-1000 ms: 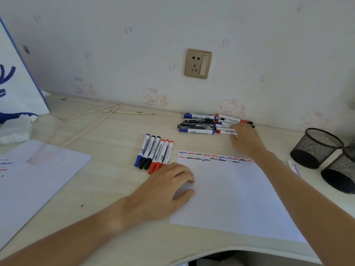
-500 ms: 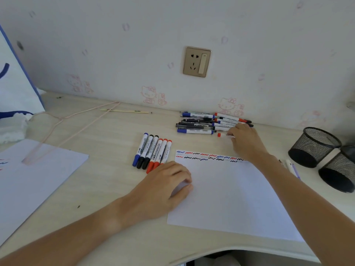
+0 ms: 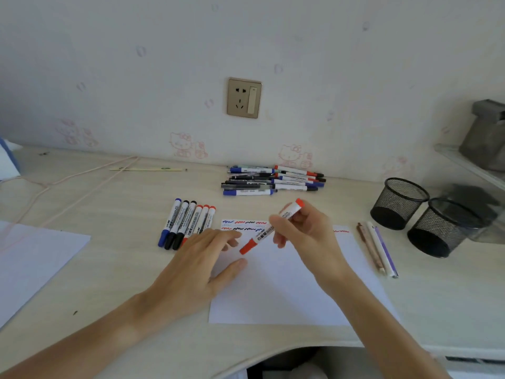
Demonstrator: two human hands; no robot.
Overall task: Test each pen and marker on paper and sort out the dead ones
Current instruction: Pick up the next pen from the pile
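Head view, only one here: pale wood-grain bench [image 3: 114, 269] pushed up against a white wall with faint pink cat stickers and a brass-coloured wall socket [image 3: 244, 97].

The right hand [image 3: 306, 236] has its grip curled round a white marker with a red cap [image 3: 269, 228], held tilted above the white sheet of test paper [image 3: 287, 291], cap end pointing down-left. The left hand [image 3: 199, 266] lies flat with relaxed fingers on the sheet's left edge, fingertips just beside that red cap (can't tell if they touch it).

Red, blue and black squiggles run along the paper's far edge. A neat row of six capped markers [image 3: 185, 225] lies left of the paper, and a loose pile of pens and markers [image 3: 273, 180] sits by the wall.

Right side: three slim pens [image 3: 377, 248] beside the paper, then two black mesh pen cups [image 3: 420, 214]. Another white sheet [image 3: 32, 263] lies far left.
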